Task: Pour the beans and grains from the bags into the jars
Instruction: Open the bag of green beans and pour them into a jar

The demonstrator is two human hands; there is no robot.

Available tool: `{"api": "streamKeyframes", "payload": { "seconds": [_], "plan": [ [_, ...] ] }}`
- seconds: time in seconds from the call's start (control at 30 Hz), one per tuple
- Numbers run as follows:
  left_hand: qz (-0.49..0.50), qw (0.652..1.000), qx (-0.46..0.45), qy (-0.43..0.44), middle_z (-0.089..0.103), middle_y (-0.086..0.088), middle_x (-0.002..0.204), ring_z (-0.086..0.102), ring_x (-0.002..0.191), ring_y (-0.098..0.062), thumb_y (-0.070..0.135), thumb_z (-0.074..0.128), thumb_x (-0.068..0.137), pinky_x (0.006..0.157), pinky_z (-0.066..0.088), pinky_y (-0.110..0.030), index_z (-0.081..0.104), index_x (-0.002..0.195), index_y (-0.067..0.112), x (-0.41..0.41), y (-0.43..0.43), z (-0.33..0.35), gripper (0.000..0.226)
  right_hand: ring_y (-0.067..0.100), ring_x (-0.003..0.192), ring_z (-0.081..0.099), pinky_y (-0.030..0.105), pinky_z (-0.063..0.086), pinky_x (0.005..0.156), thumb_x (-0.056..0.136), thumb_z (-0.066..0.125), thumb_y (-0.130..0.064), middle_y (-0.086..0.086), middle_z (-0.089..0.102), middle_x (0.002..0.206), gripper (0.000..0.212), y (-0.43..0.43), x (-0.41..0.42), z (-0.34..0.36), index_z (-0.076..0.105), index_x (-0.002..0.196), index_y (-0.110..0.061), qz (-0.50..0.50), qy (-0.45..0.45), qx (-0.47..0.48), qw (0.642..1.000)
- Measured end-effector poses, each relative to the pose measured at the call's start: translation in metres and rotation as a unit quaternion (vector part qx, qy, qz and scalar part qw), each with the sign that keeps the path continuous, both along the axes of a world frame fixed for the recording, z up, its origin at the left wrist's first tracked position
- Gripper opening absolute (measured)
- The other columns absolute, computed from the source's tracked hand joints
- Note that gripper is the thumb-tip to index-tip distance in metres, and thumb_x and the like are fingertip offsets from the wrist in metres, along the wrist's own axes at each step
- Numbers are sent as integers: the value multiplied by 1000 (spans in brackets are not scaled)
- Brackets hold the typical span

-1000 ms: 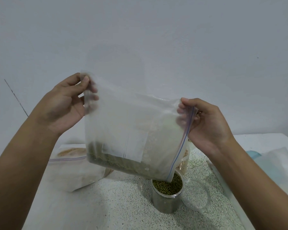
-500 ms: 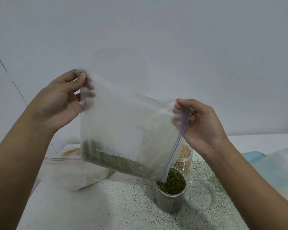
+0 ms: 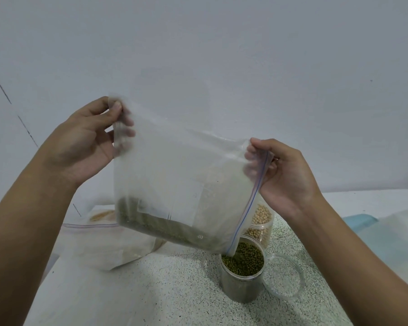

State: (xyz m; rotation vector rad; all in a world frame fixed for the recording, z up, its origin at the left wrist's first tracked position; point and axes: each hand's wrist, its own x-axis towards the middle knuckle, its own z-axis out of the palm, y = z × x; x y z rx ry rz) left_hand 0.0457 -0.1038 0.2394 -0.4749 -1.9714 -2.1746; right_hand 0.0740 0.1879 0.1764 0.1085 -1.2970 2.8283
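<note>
A clear zip bag (image 3: 186, 180) with green mung beans along its low edge hangs tilted in the air. My left hand (image 3: 85, 147) pinches its upper left corner. My right hand (image 3: 285, 175) pinches the zip edge at the right. The bag's low open corner dips into a clear jar (image 3: 243, 276) that is nearly full of green beans. Behind it stands a second jar (image 3: 261, 222) holding pale round beans, partly hidden by the bag.
A clear round lid (image 3: 284, 276) lies right of the green-bean jar on the speckled counter (image 3: 165, 290). Another zip bag (image 3: 99, 243) with pale grain lies at the left. A blue container (image 3: 360, 220) and a plastic bag (image 3: 396, 243) are at the right. A wall stands close behind.
The view has shifted slightly, and both hands have kept their hold on the bag. Beans have kept sliding towards the low corner over the jar.
</note>
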Motion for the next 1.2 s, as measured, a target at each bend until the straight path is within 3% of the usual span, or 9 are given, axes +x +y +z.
{"api": "streamKeyframes", "payload": {
  "seconds": [0.37, 0.6, 0.83, 1.0, 1.1, 1.2],
  "plan": [
    [3, 999, 31, -27, 63, 5, 79, 64, 70, -12, 22, 55, 99, 61, 51, -24, 69, 80, 25, 0, -13, -20, 24, 12, 66, 62, 22, 47, 61, 74, 73, -13, 2, 64, 73, 6, -3, -6, 1, 69, 77, -9, 7, 17, 42, 999],
    [35, 994, 66, -86, 61, 5, 79, 63, 68, -10, 27, 59, 90, 60, 52, -25, 68, 80, 21, -4, -31, -52, 15, 13, 67, 68, 23, 49, 66, 86, 70, -4, 5, 70, 74, 14, -20, -12, 7, 74, 73, -8, 5, 34, 95, 995],
    [78, 982, 109, -133, 60, 7, 76, 60, 62, -9, 20, 48, 104, 58, 50, -23, 72, 71, 24, 5, -50, -89, 40, 15, 70, 65, 25, 45, 65, 87, 72, -3, 9, 71, 75, 6, -46, -17, 12, 73, 82, -1, 31, 86, 178, 980],
    [111, 984, 27, -137, 60, -1, 87, 56, 69, -14, 15, 51, 104, 65, 47, -30, 70, 89, 20, 12, -59, -106, 25, 26, 83, 57, 29, 41, 68, 89, 74, -7, 12, 70, 78, 10, -60, -22, 12, 74, 85, 3, 46, 115, 228, 966],
    [160, 977, -8, -138, 62, -8, 88, 59, 70, -18, 4, 44, 102, 70, 47, -37, 68, 100, 18, 15, -62, -111, 28, 24, 81, 56, 29, 40, 69, 90, 74, -9, 12, 70, 78, 12, -68, -22, 13, 73, 81, -1, 62, 126, 258, 956],
    [189, 966, -151, -92, 68, -8, 91, 62, 86, -26, 7, 43, 102, 82, 51, -40, 69, 96, 24, 17, -63, -111, 32, 17, 72, 54, 29, 39, 70, 90, 74, -11, 11, 69, 77, 16, -76, -24, 14, 74, 74, -8, 62, 136, 288, 946]
  ]
}}
